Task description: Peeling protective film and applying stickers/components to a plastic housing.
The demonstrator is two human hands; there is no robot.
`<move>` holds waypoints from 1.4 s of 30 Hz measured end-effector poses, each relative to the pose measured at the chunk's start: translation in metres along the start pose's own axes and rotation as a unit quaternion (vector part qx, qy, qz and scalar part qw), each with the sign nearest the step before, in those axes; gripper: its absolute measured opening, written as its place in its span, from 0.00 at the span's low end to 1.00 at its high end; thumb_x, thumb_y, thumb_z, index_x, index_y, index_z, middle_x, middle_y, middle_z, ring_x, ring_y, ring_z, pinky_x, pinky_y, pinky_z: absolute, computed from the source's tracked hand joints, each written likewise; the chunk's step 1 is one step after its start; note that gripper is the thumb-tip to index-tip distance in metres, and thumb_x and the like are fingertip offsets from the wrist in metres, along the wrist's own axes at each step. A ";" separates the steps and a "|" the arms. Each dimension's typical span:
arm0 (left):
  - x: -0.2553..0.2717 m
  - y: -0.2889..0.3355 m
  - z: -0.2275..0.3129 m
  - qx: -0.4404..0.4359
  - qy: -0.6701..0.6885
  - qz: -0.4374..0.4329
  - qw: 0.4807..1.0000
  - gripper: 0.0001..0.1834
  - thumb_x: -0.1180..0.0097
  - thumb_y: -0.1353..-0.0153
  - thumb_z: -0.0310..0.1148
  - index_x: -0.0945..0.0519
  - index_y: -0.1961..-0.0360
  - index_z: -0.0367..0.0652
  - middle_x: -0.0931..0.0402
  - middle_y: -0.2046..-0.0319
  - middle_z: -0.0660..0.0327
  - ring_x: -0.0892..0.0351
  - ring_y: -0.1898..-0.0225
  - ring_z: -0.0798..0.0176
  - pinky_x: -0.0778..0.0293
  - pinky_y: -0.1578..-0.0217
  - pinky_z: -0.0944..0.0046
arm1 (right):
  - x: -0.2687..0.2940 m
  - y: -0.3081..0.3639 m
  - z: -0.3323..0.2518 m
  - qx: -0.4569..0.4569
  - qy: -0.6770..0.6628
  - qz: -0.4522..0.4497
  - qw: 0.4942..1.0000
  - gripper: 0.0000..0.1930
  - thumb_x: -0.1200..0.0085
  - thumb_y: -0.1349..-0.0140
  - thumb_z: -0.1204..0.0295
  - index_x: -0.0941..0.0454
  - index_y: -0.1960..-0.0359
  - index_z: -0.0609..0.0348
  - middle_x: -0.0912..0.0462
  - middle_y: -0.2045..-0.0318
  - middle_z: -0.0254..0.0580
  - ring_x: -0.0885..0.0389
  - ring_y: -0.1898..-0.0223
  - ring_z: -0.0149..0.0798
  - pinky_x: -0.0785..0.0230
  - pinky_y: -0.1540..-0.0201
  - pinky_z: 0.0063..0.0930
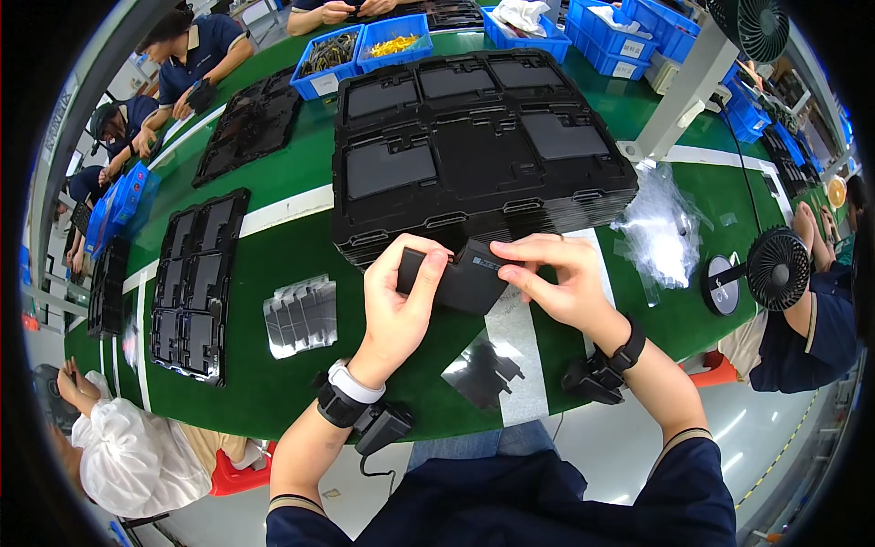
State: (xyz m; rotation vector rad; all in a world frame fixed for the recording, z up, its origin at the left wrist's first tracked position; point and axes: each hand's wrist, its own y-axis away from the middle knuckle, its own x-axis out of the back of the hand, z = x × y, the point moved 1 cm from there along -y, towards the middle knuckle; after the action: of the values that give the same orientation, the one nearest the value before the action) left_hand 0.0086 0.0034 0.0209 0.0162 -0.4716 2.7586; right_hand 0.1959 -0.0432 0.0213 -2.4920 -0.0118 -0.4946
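Both my hands are raised over the near edge of the green table, in front of a tall stack of black trays [485, 164]. Between them is a flat black slab [469, 287] with a notched upper edge and a small printed patch. My left hand [401, 296] pinches its left end between thumb and fingers. At the upper right corner, my right hand [567, 278] grips it with thumb and forefinger. Flat dark pieces fill several pockets of the top tray; its front middle pocket holds none. Below the slab lies a dark, glossy cut film sheet [485, 372].
Left of my hands lies a clear film sheet [301, 315], with a filled black tray [196, 283] beyond. A heap of clear film [663, 232] and a small fan [777, 269] are on the right. Blue bins [396, 41] line the back. People sit on both sides.
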 end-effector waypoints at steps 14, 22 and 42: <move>0.000 -0.001 -0.009 -0.005 -0.029 -0.028 0.999 0.06 0.49 0.40 0.30 0.26 0.71 0.37 0.26 0.75 0.65 0.30 0.72 0.76 0.33 0.70 0.75 | -0.004 -0.005 0.001 -0.105 -0.057 -0.105 0.987 0.20 0.49 0.44 0.78 0.30 0.47 0.57 0.22 0.56 0.44 0.20 0.65 0.33 0.26 0.66 0.22; 0.001 -0.003 -0.003 -0.018 -0.021 -0.014 1.000 0.05 0.48 0.41 0.28 0.26 0.71 0.37 0.25 0.76 0.64 0.29 0.72 0.75 0.33 0.70 0.75 | 0.001 -0.001 0.022 -0.269 -0.407 -0.108 0.866 0.15 0.49 0.40 0.66 0.24 0.56 0.63 0.20 0.68 0.41 0.21 0.73 0.30 0.29 0.74 0.17; 0.004 -0.003 -0.017 0.056 -0.064 -0.085 0.993 0.10 0.45 0.45 0.31 0.25 0.79 0.36 0.28 0.85 0.66 0.32 0.80 0.79 0.37 0.78 0.75 | -0.011 -0.003 0.010 -0.218 -0.062 -0.163 0.960 0.18 0.48 0.44 0.69 0.32 0.89 0.66 0.36 0.94 0.35 0.42 0.89 0.22 0.47 0.84 0.21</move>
State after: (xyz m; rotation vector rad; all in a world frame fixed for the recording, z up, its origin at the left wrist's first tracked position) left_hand 0.0065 0.0132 0.0057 0.2506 -0.3301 2.6223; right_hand 0.1891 -0.0340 0.0114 -2.9714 -0.4106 -0.5168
